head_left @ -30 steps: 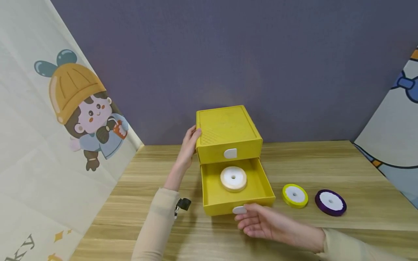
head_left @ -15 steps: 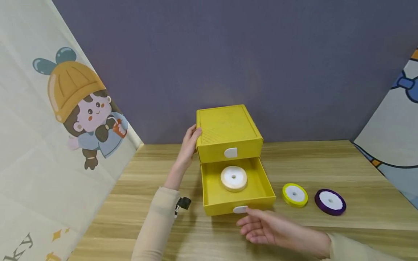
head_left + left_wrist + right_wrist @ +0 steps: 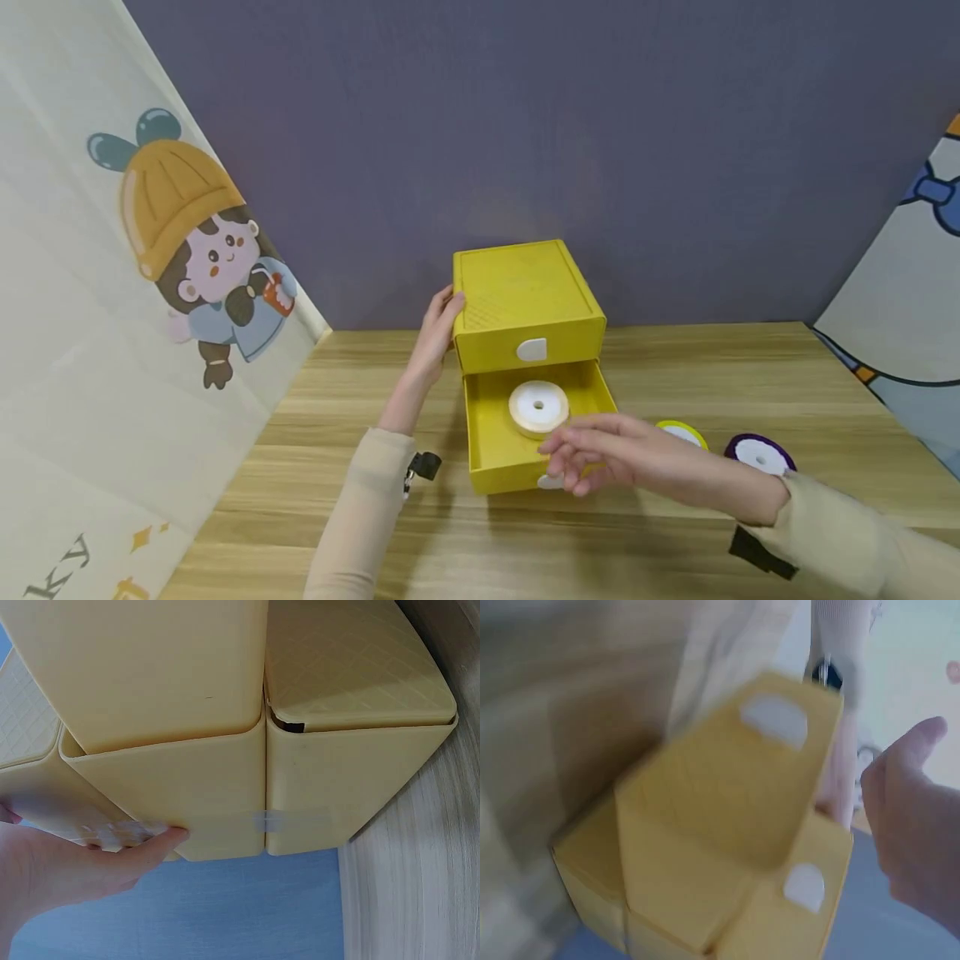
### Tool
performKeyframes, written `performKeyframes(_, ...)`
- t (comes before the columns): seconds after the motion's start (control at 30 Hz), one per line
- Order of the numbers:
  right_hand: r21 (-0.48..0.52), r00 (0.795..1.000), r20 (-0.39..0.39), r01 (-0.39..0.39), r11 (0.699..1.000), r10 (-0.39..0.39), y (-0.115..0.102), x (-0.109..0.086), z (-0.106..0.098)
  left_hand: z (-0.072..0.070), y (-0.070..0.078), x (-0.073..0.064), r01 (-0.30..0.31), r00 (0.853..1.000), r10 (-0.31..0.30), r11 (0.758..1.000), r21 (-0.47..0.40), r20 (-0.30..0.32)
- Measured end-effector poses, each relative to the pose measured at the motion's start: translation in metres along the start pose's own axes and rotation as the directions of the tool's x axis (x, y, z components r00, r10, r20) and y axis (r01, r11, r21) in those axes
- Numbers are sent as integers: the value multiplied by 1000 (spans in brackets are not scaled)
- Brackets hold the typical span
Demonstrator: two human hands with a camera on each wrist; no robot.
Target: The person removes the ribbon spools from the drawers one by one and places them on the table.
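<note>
A yellow two-tier drawer box [image 3: 525, 287] stands against the back wall. Its lower drawer [image 3: 487, 450] is pulled out, and a cream ribbon spool [image 3: 527, 410] lies flat inside. My left hand [image 3: 429, 342] rests on the box's left side, thumb at the top edge; the left wrist view shows a straight finger [image 3: 161, 844] along the side wall. My right hand [image 3: 611, 454] hovers over the drawer's front right, fingers loosely bent, holding nothing and partly hiding the white pull tab [image 3: 550, 482]. A yellow ribbon spool [image 3: 684, 432] and a purple ribbon spool [image 3: 750, 452] are partly covered by the right arm.
The wooden table [image 3: 315, 500] reaches to a dark blue-grey back wall [image 3: 375, 167]. A pale printed curtain [image 3: 60, 333] hangs at the left, another printed panel [image 3: 892, 300] at the right. The upper drawer [image 3: 487, 348] is closed.
My right hand has come off the lower drawer's pull tab and risen forward over the drawer front. The left hand, box and spools stay put.
</note>
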State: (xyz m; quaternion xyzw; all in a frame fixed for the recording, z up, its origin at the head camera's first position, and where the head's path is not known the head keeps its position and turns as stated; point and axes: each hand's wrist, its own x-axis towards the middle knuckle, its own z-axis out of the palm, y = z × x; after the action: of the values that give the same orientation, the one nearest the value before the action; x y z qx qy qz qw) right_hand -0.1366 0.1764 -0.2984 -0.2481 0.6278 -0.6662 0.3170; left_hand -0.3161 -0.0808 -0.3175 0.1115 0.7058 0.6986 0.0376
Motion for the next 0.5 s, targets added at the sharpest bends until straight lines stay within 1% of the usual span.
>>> performKeyframes(0.03, -94, 999, -36, 11, 996, -14, -5, 3, -3, 0, 0, 0, 4, 1000, -4, 1000, -3, -1)
performKeyframes(0.07, -202, 997, -61, 25, 979, -38, -8, 7, -6, 1, 0, 0, 7, 1000, -7, 1000, -5, -1)
performKeyframes(0.1, -314, 995, -85, 29, 949, -58, -11, 11, -9, 1, 0, -1, 10, 1000, -10, 1000, -2, -1)
performKeyframes(0.13, -430, 991, -102, 34, 902, -86, -12, 15, -13, 1, -1, -1, 10, 1000, -10, 1000, 0, 2)
performKeyframes(0.17, -540, 987, -106, 46, 841, -123, -12, 19, -16, 1, -1, -1, 10, 1000, -10, 1000, 3, 3)
performKeyframes(0.2, -637, 982, -104, 55, 769, -157, -12, 23, -19, 1, -1, -2, 11, 1000, -11, 1000, 6, 4)
performKeyframes(0.27, -790, 975, -80, 64, 610, -206, -9, 30, -25, 1, 0, -2, 11, 1000, -11, 1000, 11, 3)
performKeyframes(0.3, -840, 974, -73, 54, 539, -213, -8, 33, -27, 1, 0, -3, 9, 1000, -9, 1000, 12, 2)
performKeyframes(0.33, -875, 975, -65, 46, 483, -212, -7, 36, -30, 0, 0, -3, 8, 1000, -8, 1000, 13, 0)
performKeyframes(0.37, -897, 977, -56, 42, 440, -208, -6, 39, -32, 0, 1, -3, 6, 1000, -6, 1000, 14, -2)
performKeyframes(0.4, -914, 979, -49, 37, 405, -200, -4, 41, -34, 0, 1, -3, 4, 1000, -4, 1000, 13, -2)
performKeyframes(0.43, -924, 981, -46, 31, 380, -190, -3, 44, -36, 0, 2, -3, 5, 1000, -4, 1000, 13, -5)
performKeyframes(0.5, -938, 983, -40, 24, 347, -177, 0, 49, -39, 0, 3, -3, 5, 1000, -5, 1000, 14, -7)
